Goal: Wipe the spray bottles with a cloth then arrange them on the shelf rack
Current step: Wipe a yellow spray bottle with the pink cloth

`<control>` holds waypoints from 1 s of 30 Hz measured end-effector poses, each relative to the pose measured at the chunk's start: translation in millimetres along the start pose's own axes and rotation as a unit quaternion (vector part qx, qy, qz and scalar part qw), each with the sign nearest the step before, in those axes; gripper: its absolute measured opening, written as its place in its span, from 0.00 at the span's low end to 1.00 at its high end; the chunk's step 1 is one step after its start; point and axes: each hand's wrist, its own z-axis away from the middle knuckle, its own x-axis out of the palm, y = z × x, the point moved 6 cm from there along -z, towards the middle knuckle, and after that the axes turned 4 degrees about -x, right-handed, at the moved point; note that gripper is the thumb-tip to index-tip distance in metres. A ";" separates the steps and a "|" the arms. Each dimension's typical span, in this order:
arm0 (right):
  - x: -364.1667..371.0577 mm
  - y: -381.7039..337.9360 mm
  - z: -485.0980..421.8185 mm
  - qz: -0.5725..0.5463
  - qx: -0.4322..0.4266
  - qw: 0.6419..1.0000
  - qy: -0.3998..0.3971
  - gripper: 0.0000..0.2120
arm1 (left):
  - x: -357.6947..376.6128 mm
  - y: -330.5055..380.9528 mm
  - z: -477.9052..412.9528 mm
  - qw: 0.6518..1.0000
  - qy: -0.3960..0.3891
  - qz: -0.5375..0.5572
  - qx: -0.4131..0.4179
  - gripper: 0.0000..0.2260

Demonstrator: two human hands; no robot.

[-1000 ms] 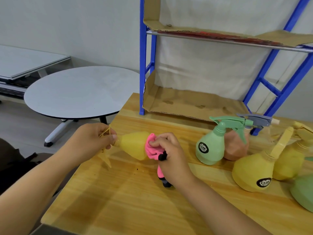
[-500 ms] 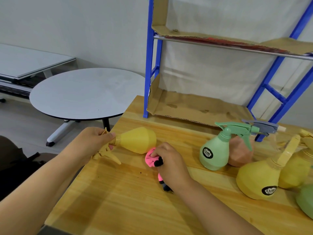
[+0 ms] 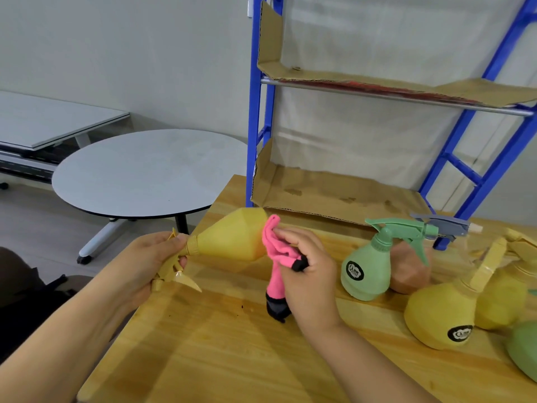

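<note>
Over the near-left tabletop (image 3: 232, 350), the yellow spray bottle (image 3: 232, 239) is gripped sideways by left hand (image 3: 148, 263) fingers. A pink cloth (image 3: 276, 248), pinched by right hand (image 3: 308, 274) fingers, is pressed to its base. Wiping is judged underway; placement on the far shelf rack (image 3: 255, 112) calls for uprighting.

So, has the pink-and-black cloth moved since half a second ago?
Yes. Against the standing green spray bottle, the pink cloth has risen away from the wooden table, up to the base of the held yellow spray bottle.

Left hand (image 3: 151, 263) grips the yellow bottle (image 3: 232, 239) (at its neck), right hand (image 3: 308, 271) pinches the pink cloth (image 3: 276, 248)
</note>
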 end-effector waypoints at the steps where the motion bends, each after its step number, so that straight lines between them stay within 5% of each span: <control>1: -2.1 -0.9 -3.8 -0.007 0.012 1.000 -0.002 0.30 | 1.7 -1.1 1.4 1.000 -0.007 -0.009 0.005 0.11; 10: -16.4 5.6 -14.5 -0.059 0.123 0.990 -0.034 0.22 | 22.4 2.6 5.8 0.994 -0.031 0.102 0.032 0.10; 20: -27.7 -13.5 -14.8 -0.053 0.062 0.997 -0.018 0.26 | 26.2 8.3 2.3 0.996 -0.022 0.056 0.061 0.10; 30: -30.2 -5.8 -7.0 -0.015 0.091 0.995 -0.026 0.25 | 23.5 12.3 7.4 0.993 -0.001 0.072 0.092 0.09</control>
